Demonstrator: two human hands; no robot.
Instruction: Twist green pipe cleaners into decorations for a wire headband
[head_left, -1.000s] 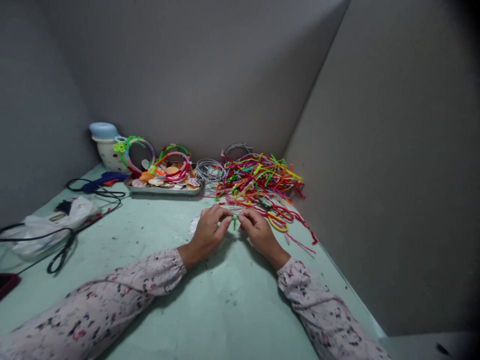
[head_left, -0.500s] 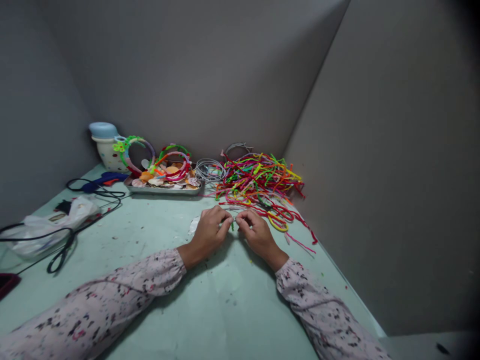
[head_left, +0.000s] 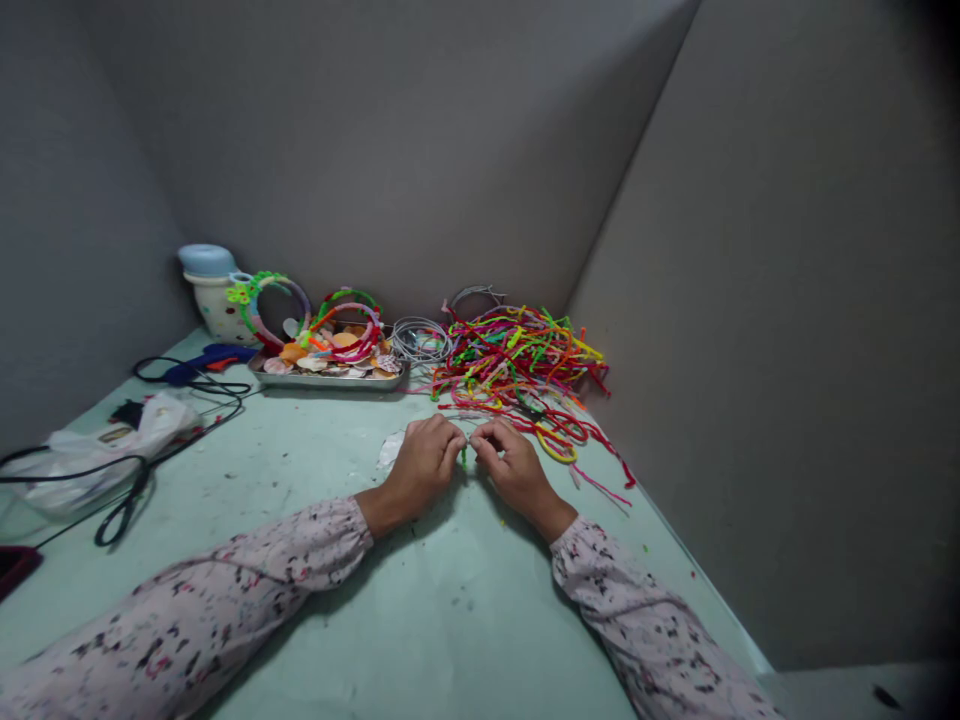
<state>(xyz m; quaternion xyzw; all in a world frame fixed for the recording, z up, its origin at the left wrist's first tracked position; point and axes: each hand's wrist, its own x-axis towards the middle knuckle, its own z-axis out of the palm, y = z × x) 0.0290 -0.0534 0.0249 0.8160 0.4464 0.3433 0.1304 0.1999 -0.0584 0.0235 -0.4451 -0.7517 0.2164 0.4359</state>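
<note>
Close together over the table, my left hand (head_left: 427,458) and my right hand (head_left: 516,468) face each other with fingertips pinched. A short green pipe cleaner (head_left: 463,457) hangs down between them, its upper end at the fingertips of both hands. How far it runs into each pinch is hidden by the fingers. Just behind my hands lies the loose front of a pile of pipe cleaners (head_left: 517,350) in red, green, yellow, pink and orange.
A metal tray (head_left: 330,382) of seashells holds colourful headbands (head_left: 358,345). Coiled wire (head_left: 420,340) sits between tray and pile. Farther left are a blue-lidded container (head_left: 217,300), blue-handled pliers (head_left: 196,368), a black cable (head_left: 127,515) and a plastic bag (head_left: 82,470). Walls border the table (head_left: 450,630).
My hands stay almost in place, with only a slight shift of the fingers. The green pipe cleaner between them has moved a few pixels left.
</note>
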